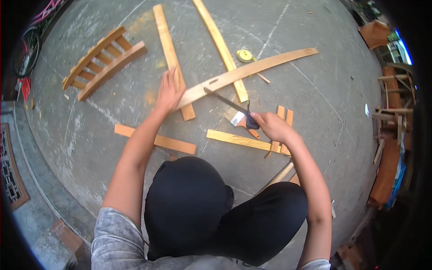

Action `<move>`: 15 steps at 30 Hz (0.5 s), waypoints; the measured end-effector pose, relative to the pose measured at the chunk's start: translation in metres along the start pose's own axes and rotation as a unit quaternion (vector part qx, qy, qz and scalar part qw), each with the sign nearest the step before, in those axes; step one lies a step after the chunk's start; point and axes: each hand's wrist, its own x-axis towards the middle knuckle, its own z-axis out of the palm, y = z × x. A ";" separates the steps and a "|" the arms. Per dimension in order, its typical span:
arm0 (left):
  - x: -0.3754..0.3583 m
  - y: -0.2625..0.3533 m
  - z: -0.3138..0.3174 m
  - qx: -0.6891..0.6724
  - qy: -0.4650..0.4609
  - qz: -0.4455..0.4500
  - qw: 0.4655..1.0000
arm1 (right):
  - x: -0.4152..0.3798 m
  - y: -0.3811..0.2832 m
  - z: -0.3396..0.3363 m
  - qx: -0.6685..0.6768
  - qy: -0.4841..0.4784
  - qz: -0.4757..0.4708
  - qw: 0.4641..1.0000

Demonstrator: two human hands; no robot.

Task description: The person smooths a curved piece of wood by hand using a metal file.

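My left hand (170,92) grips the near left end of a long, slightly curved wooden board (252,68). A short slot (213,81) is cut through the board, which lies across two wooden bars (168,47) (220,40). My right hand (272,125) is closed round the dark handle of a file (227,101), a long, narrow grey blade. Its tip meets the board's lower edge close to the slot. Below the file, a paintbrush (240,120) with an orange handle lies on the floor, partly hidden by the right hand's tool.
A slatted wooden frame (101,63) rests at upper left. A yellow tape measure (244,56) and a pencil-like stick (263,78) lie beyond the board. Loose wood strips (175,144) (245,140) are near my knees. Stacked wooden parts (390,166) line the right side.
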 end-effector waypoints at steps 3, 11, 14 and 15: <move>-0.037 0.031 -0.012 0.076 -0.083 -0.008 0.994 | -0.025 0.007 0.006 0.028 0.007 0.015 0.999; -0.062 0.068 -0.031 0.139 -0.241 -0.070 0.958 | -0.046 -0.010 -0.005 0.068 -0.016 -0.002 0.998; -0.057 0.055 -0.028 0.169 -0.145 0.010 0.975 | -0.054 0.004 -0.001 0.109 0.017 -0.005 0.994; -0.053 0.061 -0.032 0.193 -0.140 0.025 0.971 | -0.056 0.007 -0.003 0.130 0.029 -0.007 0.991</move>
